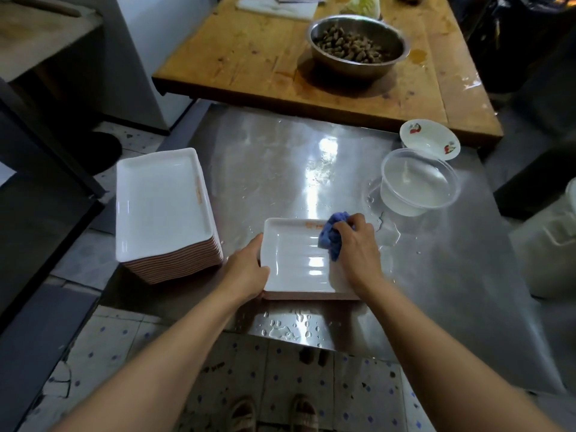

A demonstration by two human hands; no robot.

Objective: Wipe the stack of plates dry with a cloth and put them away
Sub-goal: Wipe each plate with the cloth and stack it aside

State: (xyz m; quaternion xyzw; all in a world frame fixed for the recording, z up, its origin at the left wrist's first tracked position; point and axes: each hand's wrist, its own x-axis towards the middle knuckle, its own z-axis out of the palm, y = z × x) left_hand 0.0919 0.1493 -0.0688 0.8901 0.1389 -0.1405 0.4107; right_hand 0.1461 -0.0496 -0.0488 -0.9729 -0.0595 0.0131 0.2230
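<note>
Here our right hand (355,244) is closed round a bunched blue cloth (333,235), pressing it onto the far right part of a white rectangular plate (296,257); our left hand (247,269) grips that plate's left edge, thumb on the rim and fingers curled underneath, steadying it; the plate sits on top of a low pile (311,296) of a few others near the front edge of the steel table (280,157). Just to the left, near the table's left edge, stands a tall stack of plates (162,201), well over a dozen by the look of its ribbed side; we cannot tell from here whether that stack is the wiped lot or the wet lot. Water beads on the steel (290,328) in front of the low pile and round a clear plastic tub (419,182) at the right, with a small flowered bowl (430,138) beyond it. We judge the wiping to be in mid-course; one plate is under the cloth, the rest are split between two piles, and nothing has yet been put away, so the storing step is wholly ahead.
</note>
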